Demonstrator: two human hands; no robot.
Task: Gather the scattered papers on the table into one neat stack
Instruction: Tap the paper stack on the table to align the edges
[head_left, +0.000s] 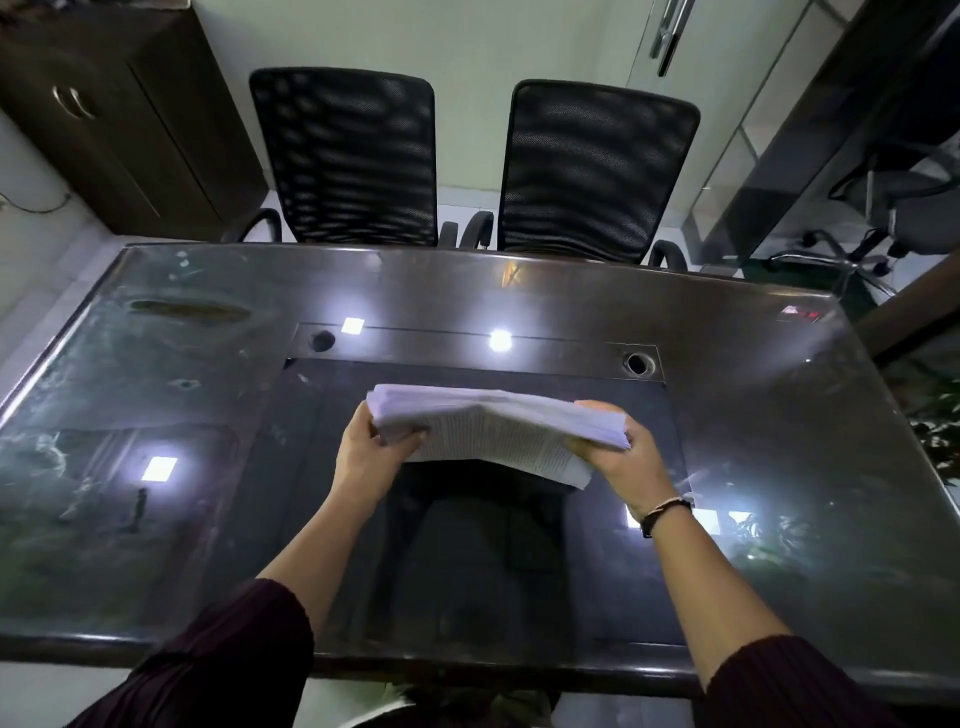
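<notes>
A thick stack of white printed papers (493, 428) hangs above the middle of the dark glass-topped table (208, 519). My left hand (370, 453) grips the stack's left end, and my right hand (621, 457) grips its right end. The stack sags and bends in the middle, and its bottom sheets droop toward me with lines of print showing. Its edges are uneven. No loose sheets lie on the table surface that I can see.
Two black mesh office chairs (345, 156) (597, 171) stand at the table's far edge. A dark wooden cabinet (104, 119) is at the back left. A cable hole (637, 364) sits in the table behind the stack. Ceiling lights reflect in the glass.
</notes>
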